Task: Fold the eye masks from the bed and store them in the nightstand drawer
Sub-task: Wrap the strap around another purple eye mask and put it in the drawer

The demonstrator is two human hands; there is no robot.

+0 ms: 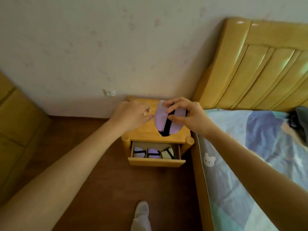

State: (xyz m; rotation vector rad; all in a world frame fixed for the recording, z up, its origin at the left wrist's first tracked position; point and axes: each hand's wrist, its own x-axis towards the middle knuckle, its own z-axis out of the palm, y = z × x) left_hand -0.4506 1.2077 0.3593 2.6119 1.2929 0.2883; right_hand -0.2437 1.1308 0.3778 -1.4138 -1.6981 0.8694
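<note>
One soft, light mask pinched by right hand at its 1 o'clock edge; left hand loosely curled, empty, at 9 o'clock; grip folded edge.

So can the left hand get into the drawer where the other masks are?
Probably yes. The left hand holds nothing, and the drawer stands pulled open below it, nothing covering the three folded masks. The right hand holds the purple mask higher up, clear of it.

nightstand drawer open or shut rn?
Open. The drawer is pulled out from the nightstand, showing three folded eye masks inside.
</note>
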